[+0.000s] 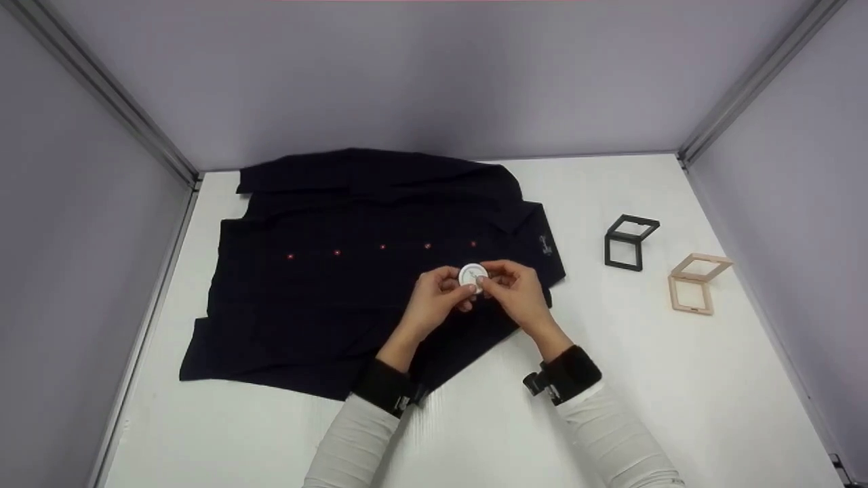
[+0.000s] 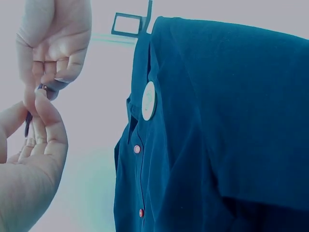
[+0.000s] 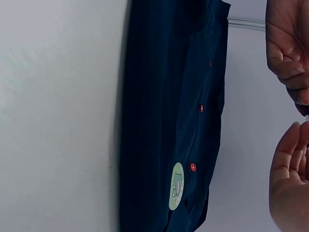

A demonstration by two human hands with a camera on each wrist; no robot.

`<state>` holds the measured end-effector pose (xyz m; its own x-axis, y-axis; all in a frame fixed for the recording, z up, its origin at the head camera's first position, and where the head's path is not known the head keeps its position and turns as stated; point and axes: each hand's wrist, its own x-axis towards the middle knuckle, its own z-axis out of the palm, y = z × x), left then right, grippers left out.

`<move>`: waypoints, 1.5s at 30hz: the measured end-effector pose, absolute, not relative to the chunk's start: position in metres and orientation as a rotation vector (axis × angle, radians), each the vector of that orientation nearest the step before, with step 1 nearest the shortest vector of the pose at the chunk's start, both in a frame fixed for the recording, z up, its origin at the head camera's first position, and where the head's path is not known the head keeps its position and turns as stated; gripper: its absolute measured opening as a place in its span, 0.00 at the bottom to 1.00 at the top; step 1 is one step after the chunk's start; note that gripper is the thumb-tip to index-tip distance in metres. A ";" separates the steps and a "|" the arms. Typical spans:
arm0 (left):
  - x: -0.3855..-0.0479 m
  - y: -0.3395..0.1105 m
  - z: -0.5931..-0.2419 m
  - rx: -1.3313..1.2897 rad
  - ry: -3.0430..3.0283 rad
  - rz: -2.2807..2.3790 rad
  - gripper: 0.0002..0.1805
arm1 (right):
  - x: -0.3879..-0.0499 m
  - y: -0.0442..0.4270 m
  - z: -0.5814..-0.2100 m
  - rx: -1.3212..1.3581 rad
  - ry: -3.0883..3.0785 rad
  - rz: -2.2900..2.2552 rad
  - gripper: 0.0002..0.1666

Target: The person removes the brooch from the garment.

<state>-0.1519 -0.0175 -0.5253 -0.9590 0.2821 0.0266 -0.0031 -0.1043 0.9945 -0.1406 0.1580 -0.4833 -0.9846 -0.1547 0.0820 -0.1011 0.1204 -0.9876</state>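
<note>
A dark navy shirt (image 1: 305,291) with red buttons lies spread out, its collar to the right. Below the hands, a round pale badge (image 3: 176,186) with a green cartoon picture rests on the shirt front. My left hand (image 1: 430,301) and right hand (image 1: 519,295) meet above it, fingertips close together. Between them they pinch a small, thin, dark piece (image 2: 28,124), mostly hidden by the fingers, so its kind is unclear. Seen from the head, the badge shows between the thumbs. A small silvery ornament (image 1: 546,245) sits on the collar.
To the right on the white table (image 1: 488,420) stand a black hinged frame (image 1: 624,252) and a light wood-coloured one (image 1: 690,295), both opened out. Grey panels (image 1: 434,74) enclose the table at the back and sides.
</note>
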 end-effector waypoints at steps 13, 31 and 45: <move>-0.141 -0.016 -0.497 0.368 1.921 2.232 0.09 | -0.145 0.158 -0.485 -0.128 2.166 -2.208 0.14; -0.138 -0.015 -0.495 0.386 2.020 2.204 0.08 | -0.155 0.157 -0.508 -0.075 2.322 -2.119 0.12; -0.148 -0.012 -0.527 0.379 2.100 2.169 0.09 | -0.143 0.150 -0.477 -0.077 2.336 -2.065 0.12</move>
